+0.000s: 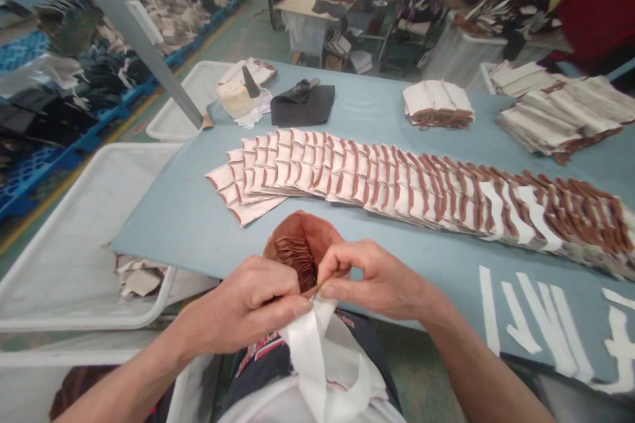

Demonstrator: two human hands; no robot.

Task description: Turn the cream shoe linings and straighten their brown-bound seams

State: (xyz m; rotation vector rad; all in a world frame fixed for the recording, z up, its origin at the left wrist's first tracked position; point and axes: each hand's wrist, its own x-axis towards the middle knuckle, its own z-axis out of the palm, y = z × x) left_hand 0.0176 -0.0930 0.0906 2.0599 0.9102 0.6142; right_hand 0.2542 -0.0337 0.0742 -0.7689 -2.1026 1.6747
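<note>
A brown leather piece with a gathered inside (303, 238) rests against the table's near edge, between my hands. My left hand (258, 307) pinches its near edge from the left, thumb pressed along a white strip (310, 360). On the other side my right hand (370, 277) grips the same edge between thumb and fingers, close to the left thumb. The white strip hangs from the fingertips in loose loops over my lap, beside pale fabric of the piece. What lies exactly under the fingertips is hidden.
Overlapping white-and-brown pieces (347, 172) run in a long row across the blue table (198, 225). Loose white strips (538, 324) lie at right. Stacks (439, 102), black cloth (302, 104) and a cone (251, 82) stand farther back. White bins (89, 211) flank the left.
</note>
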